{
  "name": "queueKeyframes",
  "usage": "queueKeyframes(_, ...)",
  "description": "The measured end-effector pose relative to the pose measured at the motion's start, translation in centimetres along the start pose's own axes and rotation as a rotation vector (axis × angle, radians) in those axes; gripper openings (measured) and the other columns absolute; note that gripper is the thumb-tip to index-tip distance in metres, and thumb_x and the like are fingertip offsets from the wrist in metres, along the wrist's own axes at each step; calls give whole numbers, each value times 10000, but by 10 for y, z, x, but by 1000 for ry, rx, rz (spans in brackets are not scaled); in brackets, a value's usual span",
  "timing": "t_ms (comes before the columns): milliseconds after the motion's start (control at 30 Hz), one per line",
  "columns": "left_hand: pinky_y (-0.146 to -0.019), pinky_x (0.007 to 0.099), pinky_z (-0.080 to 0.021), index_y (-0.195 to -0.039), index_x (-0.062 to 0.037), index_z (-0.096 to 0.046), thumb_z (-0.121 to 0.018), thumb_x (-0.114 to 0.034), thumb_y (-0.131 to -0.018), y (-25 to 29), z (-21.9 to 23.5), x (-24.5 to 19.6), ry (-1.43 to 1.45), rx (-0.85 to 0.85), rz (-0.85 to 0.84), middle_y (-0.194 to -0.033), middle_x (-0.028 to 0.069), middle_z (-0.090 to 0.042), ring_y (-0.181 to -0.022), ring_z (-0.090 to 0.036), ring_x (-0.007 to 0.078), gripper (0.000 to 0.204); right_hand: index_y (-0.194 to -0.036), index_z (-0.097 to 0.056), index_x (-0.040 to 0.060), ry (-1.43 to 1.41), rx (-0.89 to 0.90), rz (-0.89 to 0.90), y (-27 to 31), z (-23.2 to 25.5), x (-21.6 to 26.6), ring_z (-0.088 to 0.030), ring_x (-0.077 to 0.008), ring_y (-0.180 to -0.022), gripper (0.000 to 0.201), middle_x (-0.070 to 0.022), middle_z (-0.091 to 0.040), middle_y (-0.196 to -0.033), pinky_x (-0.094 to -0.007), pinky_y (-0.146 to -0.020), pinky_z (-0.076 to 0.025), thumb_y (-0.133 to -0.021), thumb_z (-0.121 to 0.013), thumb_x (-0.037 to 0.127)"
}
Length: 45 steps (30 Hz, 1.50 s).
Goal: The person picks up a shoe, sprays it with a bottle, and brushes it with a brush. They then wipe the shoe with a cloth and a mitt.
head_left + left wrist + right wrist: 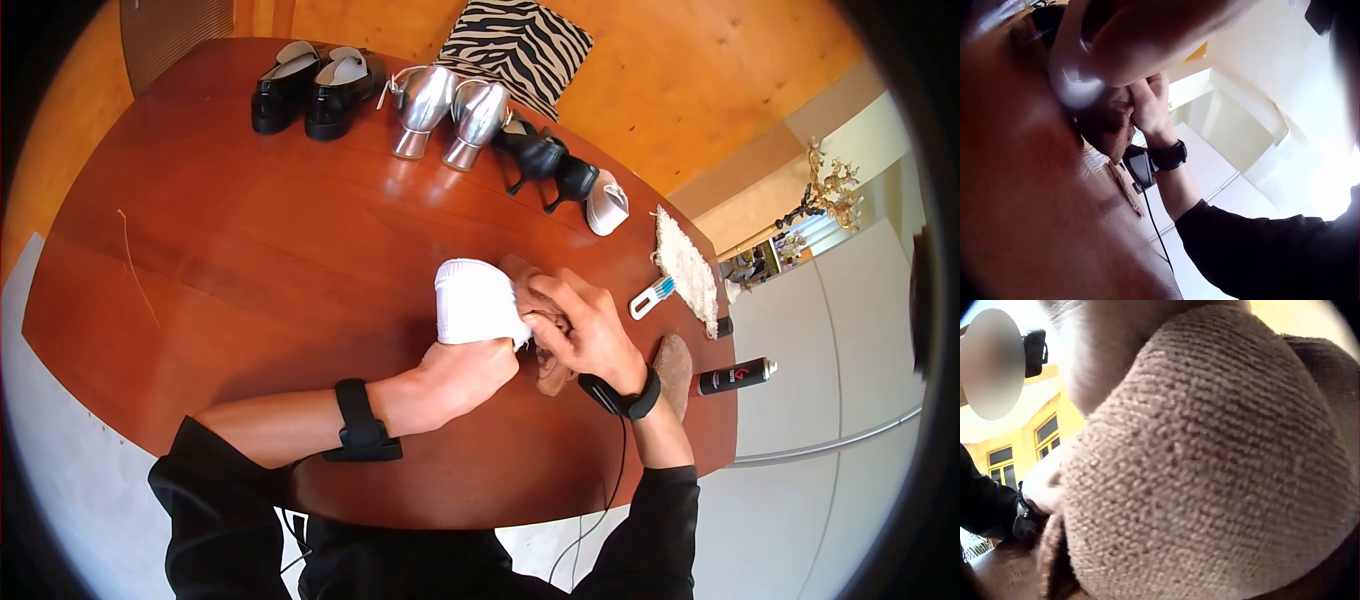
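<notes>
Over the near middle of the table, my left hand (450, 385) holds a white shoe (478, 300) upright from below, its fingers largely hidden behind the shoe. A brown knitted cloth (555, 370) is bunched in my right hand (590, 335), whose curled fingers bring it up against the shoe's right side. That cloth (1210, 462) fills most of the right wrist view with its ribbed weave. In the left wrist view the shoe (1075, 90) appears as a glossy white curve beside the cloth (1110, 125).
Along the far edge stand black shoes (345, 90), silver heels (422, 95), black heels (540, 155) and a pale shoe (607, 203). To the right lie a blue-bristled brush (652, 297), a fringed cream mat (686, 265), a brown fuzzy piece (675, 370) and a black spray can (735, 377).
</notes>
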<state>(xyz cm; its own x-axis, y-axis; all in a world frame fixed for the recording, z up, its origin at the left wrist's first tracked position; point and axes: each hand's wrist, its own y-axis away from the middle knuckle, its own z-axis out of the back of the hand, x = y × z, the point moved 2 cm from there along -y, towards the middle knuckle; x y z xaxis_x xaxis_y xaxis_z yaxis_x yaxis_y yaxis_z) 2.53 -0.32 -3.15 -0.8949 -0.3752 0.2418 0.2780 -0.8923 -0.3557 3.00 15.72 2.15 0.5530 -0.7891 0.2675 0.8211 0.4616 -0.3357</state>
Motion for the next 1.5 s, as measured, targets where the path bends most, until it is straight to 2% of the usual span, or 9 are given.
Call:
queueKeyframes(133, -582, 296, -417, -706, -60, -614, -580, -51, -699, -2, -12, -5, 13, 28, -46, -663, 41, -548, -644, -530, 164, 36, -1029, -574, 86, -17, 37, 122, -39, 4, 26, -577, -304, -636, 277, -104, -559, -849, -383, -548, -477, -782, -634, 197)
queueKeyframes(200, -630, 294, -442, -842, -41, -592, -504, -37, -852, -4, -28, -5, 1363, -255, 359, -730, 35, -565, -695, -542, 145, 89, -1005, -583, 102, 21, 55, 161, -54, 2, 40, -576, -293, -616, 237, -97, -554, -834, -387, -539, -477, -792, -623, 199)
queueKeyframes(400, -668, 268, -467, -900, -22, -523, -471, -105, -938, -5, -25, 1, 2165, -94, 610, -860, 26, -554, -793, -545, 101, 105, -897, -571, 125, 156, 208, 142, -82, -6, 60, -574, -299, -582, 107, -102, -519, -726, -403, -521, -474, -808, -575, 184)
queueKeyframes(533, -683, 285, -421, -904, -63, -491, -466, -139, -937, -5, -39, -10, 2359, -221, 632, -842, -12, -504, -773, -479, 82, 86, -935, -557, 109, 58, 198, 98, -76, -6, 44, -569, -333, -621, 152, -124, -534, -749, -416, -548, -468, -800, -573, 177)
queueKeyframes(700, -645, 304, -433, -855, -39, -578, -530, -58, -809, -1, -37, -13, 190, -181, 139, -814, 64, -555, -700, -519, 168, 69, -964, -507, 49, -127, 122, 1, -54, -1, 25, -553, -383, -700, 210, -166, -569, -840, -435, -589, -455, -791, -565, 152)
queueKeyframes(733, -645, 304, -433, -855, -39, -578, -530, -58, -809, 0, -28, -11, 190, -181, 135, -814, 64, -555, -700, -519, 168, 69, -964, -507, 49, -126, 120, -1, -49, -2, 22, -553, -383, -700, 210, -166, -569, -840, -435, -589, -455, -791, -565, 152)
queueKeyframes(800, -617, 328, -425, -728, -56, -622, -582, -113, -689, 0, -7, -5, -53, 82, 25, -692, 69, -544, -671, -526, 199, 79, -952, -493, 35, -94, 113, -6, -39, -3, 13, -551, -387, -694, 198, -179, -563, -847, -439, -590, -458, -800, -556, 145)
queueKeyframes(900, -581, 335, -414, -626, -86, -630, -605, -137, -623, 1, -3, -4, -76, 1, 71, -604, 48, -526, -640, -528, 191, 57, -949, -493, 35, -17, 149, -48, -22, 0, -1, -554, -386, -688, 187, -178, -564, -851, -444, -590, -462, -804, -549, 140)
queueKeyframes(1500, -594, 316, -398, -656, -78, -653, -603, -130, -613, 1, 0, 1, -113, 113, -76, -634, 42, -538, -655, -505, 183, 84, -964, -552, 58, 116, 97, -258, 71, 4, -48, -559, -354, -617, 185, -127, -553, -729, -415, -555, -473, -791, -578, 120)
